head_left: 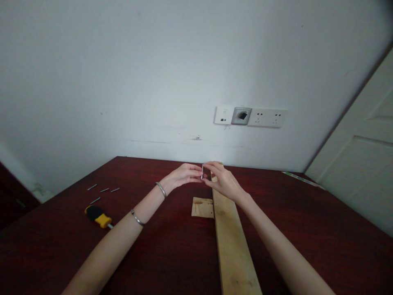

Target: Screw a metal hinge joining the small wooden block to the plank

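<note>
My left hand (183, 175) and my right hand (221, 180) meet above the far end of a long pale wooden plank (231, 241). Both pinch a small metal screw (202, 171), held upright between their fingertips. The plank runs from the near table edge away toward the wall. A small square wooden block (202, 207) lies flat against the plank's left side, just below my hands. My left arm wears two thin bracelets.
A dark red wooden table (307, 221) stands against a white wall. Several loose screws (103, 191) and a yellow-and-black screwdriver (98, 216) lie at the left. Wall sockets (251, 116) sit above. A white door (362, 164) stands at the right.
</note>
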Demonstrator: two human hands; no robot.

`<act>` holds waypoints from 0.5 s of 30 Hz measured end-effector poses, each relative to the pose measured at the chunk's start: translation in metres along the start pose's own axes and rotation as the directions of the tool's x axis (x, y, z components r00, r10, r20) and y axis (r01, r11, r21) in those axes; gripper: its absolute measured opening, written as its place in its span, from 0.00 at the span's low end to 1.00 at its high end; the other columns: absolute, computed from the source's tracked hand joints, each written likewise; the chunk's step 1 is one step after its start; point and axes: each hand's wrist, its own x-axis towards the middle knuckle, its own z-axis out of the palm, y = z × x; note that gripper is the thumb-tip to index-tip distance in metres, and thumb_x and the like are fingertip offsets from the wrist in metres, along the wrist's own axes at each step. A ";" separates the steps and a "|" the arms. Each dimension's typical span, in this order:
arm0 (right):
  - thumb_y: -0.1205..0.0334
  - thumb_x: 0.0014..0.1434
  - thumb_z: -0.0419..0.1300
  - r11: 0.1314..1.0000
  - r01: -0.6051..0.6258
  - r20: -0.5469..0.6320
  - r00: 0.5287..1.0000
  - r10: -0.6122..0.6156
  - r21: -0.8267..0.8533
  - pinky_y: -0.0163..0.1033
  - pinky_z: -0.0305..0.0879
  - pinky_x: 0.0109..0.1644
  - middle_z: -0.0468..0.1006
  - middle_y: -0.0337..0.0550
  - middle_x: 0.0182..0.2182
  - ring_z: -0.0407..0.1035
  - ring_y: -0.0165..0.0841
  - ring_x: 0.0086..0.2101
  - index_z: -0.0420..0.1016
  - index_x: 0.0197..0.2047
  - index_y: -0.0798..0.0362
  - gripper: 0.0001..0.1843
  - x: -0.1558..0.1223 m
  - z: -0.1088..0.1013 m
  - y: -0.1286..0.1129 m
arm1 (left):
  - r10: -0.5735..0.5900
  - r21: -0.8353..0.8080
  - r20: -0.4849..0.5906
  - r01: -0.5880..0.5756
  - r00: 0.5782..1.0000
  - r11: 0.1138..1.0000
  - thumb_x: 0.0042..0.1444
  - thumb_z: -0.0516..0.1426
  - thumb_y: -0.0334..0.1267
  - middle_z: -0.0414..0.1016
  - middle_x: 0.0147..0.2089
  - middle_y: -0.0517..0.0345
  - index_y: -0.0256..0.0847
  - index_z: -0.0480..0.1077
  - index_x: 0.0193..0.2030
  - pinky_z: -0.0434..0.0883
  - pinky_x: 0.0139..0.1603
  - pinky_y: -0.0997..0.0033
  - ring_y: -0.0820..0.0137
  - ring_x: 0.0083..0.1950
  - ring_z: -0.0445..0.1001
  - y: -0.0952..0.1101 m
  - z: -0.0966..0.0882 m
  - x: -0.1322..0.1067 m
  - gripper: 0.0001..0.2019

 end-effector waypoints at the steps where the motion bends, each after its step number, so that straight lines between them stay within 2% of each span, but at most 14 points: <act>1: 0.67 0.55 0.59 1.000 -0.003 0.004 1.000 0.003 -0.013 0.44 0.73 0.46 0.72 0.50 0.50 0.72 0.38 0.43 0.67 0.55 0.51 0.22 0.000 -0.001 0.000 | 0.007 0.004 -0.012 -0.007 1.000 1.000 0.43 0.68 0.27 0.78 0.34 0.50 0.29 0.74 0.35 0.73 0.47 0.63 0.69 0.36 0.77 0.000 0.000 0.000 0.11; 5: 0.65 0.54 0.61 0.998 -0.027 0.032 0.999 0.029 -0.052 0.43 0.73 0.43 0.71 0.51 0.50 0.73 0.37 0.41 0.68 0.54 0.51 0.22 -0.001 -0.003 0.001 | 0.048 0.107 -0.063 -0.041 0.997 0.993 0.42 0.68 0.28 0.76 0.31 0.54 0.30 0.73 0.31 0.74 0.44 0.65 0.71 0.34 0.76 0.002 0.002 -0.001 0.10; 10: 0.64 0.52 0.63 0.993 -0.026 0.072 0.997 0.034 -0.112 0.44 0.71 0.44 0.72 0.50 0.47 0.71 0.39 0.43 0.71 0.50 0.51 0.21 -0.002 -0.003 0.004 | 0.087 0.275 -0.087 -0.060 0.992 0.959 0.44 0.67 0.32 0.78 0.31 0.51 0.31 0.72 0.31 0.74 0.39 0.69 0.70 0.33 0.77 0.003 0.004 -0.005 0.09; 15: 0.64 0.51 0.64 0.991 -0.021 0.107 0.994 0.035 -0.135 0.44 0.71 0.44 0.71 0.50 0.46 0.70 0.40 0.43 0.72 0.49 0.52 0.19 -0.002 -0.003 0.005 | 0.106 0.381 -0.072 -0.071 0.992 0.922 0.45 0.65 0.31 0.79 0.33 0.49 0.31 0.74 0.33 0.74 0.37 0.71 0.71 0.33 0.77 0.001 0.005 -0.005 0.08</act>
